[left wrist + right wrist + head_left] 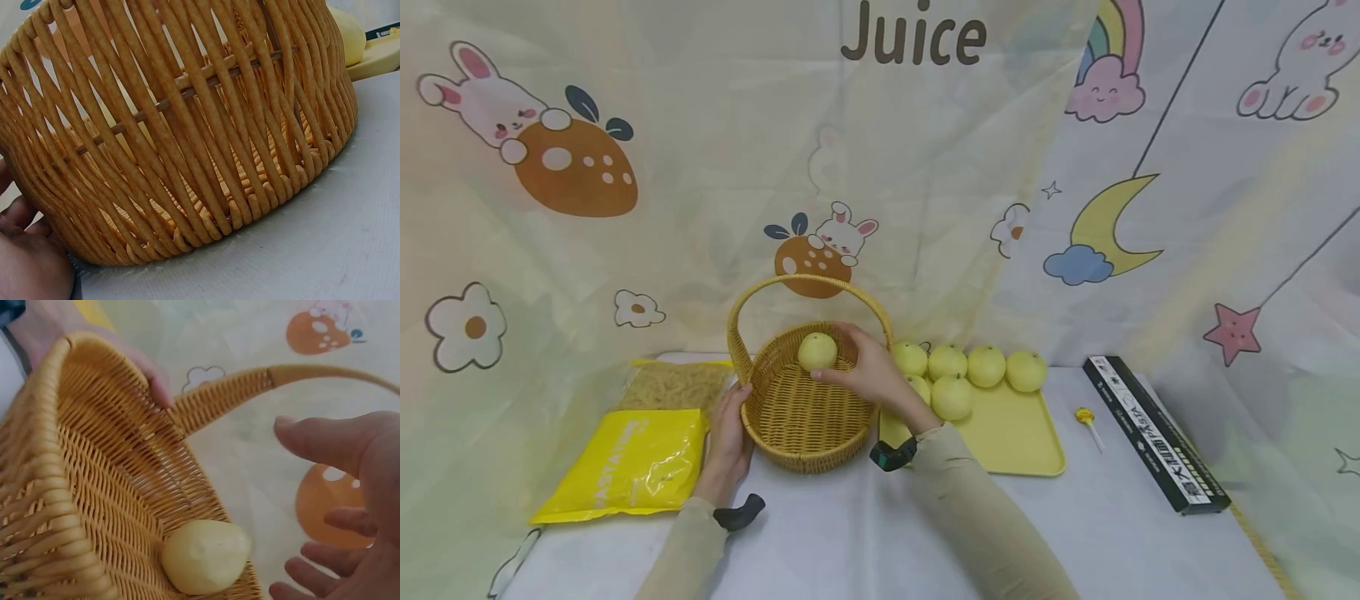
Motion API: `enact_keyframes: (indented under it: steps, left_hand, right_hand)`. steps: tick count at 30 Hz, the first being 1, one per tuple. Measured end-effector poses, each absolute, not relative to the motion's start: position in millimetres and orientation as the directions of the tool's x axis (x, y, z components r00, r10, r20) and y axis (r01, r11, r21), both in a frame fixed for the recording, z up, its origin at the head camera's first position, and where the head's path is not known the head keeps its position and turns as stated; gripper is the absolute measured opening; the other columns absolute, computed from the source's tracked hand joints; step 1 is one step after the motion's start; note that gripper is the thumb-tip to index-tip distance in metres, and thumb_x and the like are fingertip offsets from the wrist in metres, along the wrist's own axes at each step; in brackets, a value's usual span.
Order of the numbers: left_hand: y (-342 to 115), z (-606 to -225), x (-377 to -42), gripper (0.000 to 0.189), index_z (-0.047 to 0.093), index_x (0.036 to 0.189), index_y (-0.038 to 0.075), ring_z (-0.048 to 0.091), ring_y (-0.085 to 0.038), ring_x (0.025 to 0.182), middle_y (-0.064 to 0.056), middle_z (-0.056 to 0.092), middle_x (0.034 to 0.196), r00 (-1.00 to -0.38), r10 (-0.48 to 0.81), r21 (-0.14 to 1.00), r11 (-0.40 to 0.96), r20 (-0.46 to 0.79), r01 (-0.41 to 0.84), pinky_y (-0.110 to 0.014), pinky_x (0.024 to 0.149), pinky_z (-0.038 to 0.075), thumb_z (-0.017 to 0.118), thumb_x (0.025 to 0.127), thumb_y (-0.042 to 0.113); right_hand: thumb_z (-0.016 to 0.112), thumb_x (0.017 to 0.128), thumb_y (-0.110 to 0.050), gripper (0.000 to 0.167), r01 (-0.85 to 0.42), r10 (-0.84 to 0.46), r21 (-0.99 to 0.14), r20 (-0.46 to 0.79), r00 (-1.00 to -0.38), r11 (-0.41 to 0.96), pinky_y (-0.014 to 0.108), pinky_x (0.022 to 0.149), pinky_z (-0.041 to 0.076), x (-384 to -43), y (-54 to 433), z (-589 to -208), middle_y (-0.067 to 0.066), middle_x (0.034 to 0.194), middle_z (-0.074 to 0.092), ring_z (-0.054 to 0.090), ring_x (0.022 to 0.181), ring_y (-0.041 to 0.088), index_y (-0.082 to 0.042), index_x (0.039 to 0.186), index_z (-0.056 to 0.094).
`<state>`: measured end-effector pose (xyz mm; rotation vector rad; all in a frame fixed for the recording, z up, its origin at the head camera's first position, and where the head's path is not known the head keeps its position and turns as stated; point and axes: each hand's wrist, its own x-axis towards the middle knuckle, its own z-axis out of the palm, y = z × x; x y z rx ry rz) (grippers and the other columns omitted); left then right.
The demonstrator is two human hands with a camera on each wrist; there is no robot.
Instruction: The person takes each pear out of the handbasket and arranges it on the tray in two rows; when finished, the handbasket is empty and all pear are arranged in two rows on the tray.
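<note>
A wicker basket (808,460) with a tall arched handle stands on the table. Inside it, against the far wall, lies one round pale-yellow pear (817,351). At the basket's left side my left hand (727,435) holds the rim near the handle's base, its thumb (159,390) over the edge. My right hand (874,367) hovers over the basket's right part beside the pear, thumb and fingers spread apart and relaxed, with a gap to the pear in the right wrist view. Right of the basket, several more pears (952,397) sit on a yellow tray (1018,437), partly hidden by my right forearm.
A yellow pasta bag (632,458) lies left of the basket, next to my left hand. On the right are a lollipop (1086,417) and a long black box (1153,433). A printed cloth (925,167) hangs behind the table.
</note>
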<state>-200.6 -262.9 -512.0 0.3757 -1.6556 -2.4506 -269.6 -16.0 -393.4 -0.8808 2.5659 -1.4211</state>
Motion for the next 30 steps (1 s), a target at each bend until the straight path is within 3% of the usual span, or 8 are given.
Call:
enact_keyframes:
  steps: [6, 12, 23, 30]
  left_hand:
    - [-262.3, -510.5, -201.3, 0.063, 0.027, 0.17, 0.019, 0.036, -0.018, 0.155, -0.002, 0.034, 0.172, -0.956, -0.262, 0.928, -0.373, -0.131, -0.025, -0.033, 0.131, 0.031, 0.046, 0.113, 0.039]
    - [-262.6, -511.6, -201.4, 0.061, 0.028, 0.169, 0.018, 0.039, -0.019, 0.153, -0.003, 0.036, 0.17, -0.956, -0.264, 0.927, -0.374, -0.126, -0.019, -0.03, 0.128, 0.035, 0.045, 0.114, 0.038]
    - [-262.1, -510.0, -199.1, 0.062, 0.027, 0.169, 0.017, 0.038, -0.021, 0.155, -0.004, 0.035, 0.171, -0.958, -0.259, 0.936, -0.351, -0.122, -0.025, -0.033, 0.129, 0.035, 0.044, 0.114, 0.039]
    - [-262.1, -509.6, -199.4, 0.063, 0.026, 0.17, 0.017, 0.038, -0.021, 0.155, -0.004, 0.035, 0.171, -0.958, -0.26, 0.938, -0.346, -0.119, -0.022, -0.033, 0.129, 0.034, 0.044, 0.114, 0.039]
  right_hand:
    - [0.088, 0.087, -0.037, 0.097, -0.383, -0.501, -0.822, 0.14, -0.854, 0.422, 0.05, 0.126, 0.039, -284.1, -36.0, -398.9, 0.016, 0.166, 0.044, 0.041, 0.153, 0.036, -0.006, 0.163, 0.037]
    - [0.09, 0.084, -0.035, 0.099, -0.299, -0.459, -0.853, 0.079, -0.885, 0.429, 0.05, 0.123, 0.041, -294.9, -50.5, -407.9, 0.017, 0.165, 0.043, 0.044, 0.151, 0.036, -0.006, 0.163, 0.037]
    - [0.092, 0.083, -0.026, 0.088, -0.211, -0.365, -0.89, 0.054, -0.929, 0.405, 0.048, 0.11, 0.053, -310.6, -63.1, -423.6, 0.016, 0.156, 0.054, 0.057, 0.135, 0.036, -0.005, 0.156, 0.048]
    - [0.094, 0.081, -0.027, 0.087, -0.173, -0.308, -0.879, 0.031, -0.951, 0.444, 0.044, 0.107, 0.055, -314.4, -69.7, -428.1, 0.012, 0.156, 0.054, 0.057, 0.135, 0.032, -0.009, 0.155, 0.051]
